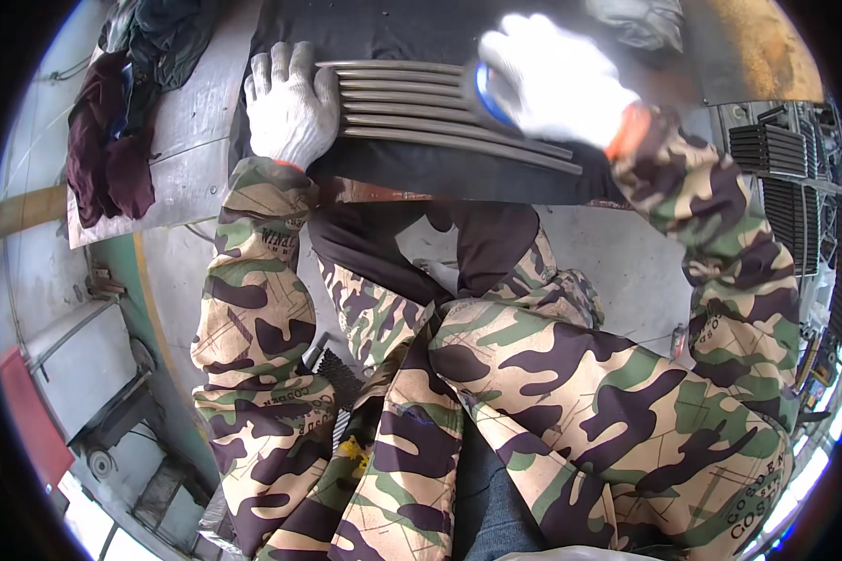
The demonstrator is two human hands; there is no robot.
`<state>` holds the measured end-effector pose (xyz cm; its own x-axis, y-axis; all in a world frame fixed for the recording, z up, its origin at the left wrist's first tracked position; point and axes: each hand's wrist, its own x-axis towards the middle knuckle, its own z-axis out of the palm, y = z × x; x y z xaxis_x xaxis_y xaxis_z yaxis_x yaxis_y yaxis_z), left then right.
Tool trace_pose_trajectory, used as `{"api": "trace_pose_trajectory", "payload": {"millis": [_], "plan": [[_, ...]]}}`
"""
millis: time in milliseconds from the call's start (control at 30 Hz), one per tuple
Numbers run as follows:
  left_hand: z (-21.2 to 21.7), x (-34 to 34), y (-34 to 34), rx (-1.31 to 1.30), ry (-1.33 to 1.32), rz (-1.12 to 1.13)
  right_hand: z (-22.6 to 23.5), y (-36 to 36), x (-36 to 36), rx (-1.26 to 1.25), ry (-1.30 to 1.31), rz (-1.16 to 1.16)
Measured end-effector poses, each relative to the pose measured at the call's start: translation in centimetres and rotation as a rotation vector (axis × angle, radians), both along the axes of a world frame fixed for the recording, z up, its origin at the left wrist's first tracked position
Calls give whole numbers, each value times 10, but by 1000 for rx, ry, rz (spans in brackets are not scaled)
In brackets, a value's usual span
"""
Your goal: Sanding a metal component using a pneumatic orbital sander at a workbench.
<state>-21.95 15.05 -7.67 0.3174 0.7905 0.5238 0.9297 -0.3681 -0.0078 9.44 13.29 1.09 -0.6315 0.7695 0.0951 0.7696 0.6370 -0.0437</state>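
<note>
Several slim metal rods lie side by side on a black cloth that covers the work table. At their left ends, my left hand, in a white knit glove, lies flat with its fingers apart, the thumb side against the rod ends. My right hand, also in a white glove and blurred by motion, is over the right part of the rods. It grips a round blue-edged object; most of that object is hidden under the glove, so its kind does not show.
Dark and maroon cloths lie on a board at the left. A crumpled pale plastic bag sits at the far right, beside a rusty-yellow plate. Stacked dark metal parts stand on a rack to the right.
</note>
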Motion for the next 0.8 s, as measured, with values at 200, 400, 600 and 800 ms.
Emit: {"api": "trace_pose_trajectory", "payload": {"millis": [200,400,600,800], "plan": [[-5,27,25,79,2,-106,6,-3,-5,137,-24,34],[0,7,12,57,13,-109,15,36,-41,72,76,6],[-7,30,9,-164,-17,-74,13,33,-37,16,73,-20],[-10,19,6,53,16,-85,18,28,-53,-15,70,54]]}}
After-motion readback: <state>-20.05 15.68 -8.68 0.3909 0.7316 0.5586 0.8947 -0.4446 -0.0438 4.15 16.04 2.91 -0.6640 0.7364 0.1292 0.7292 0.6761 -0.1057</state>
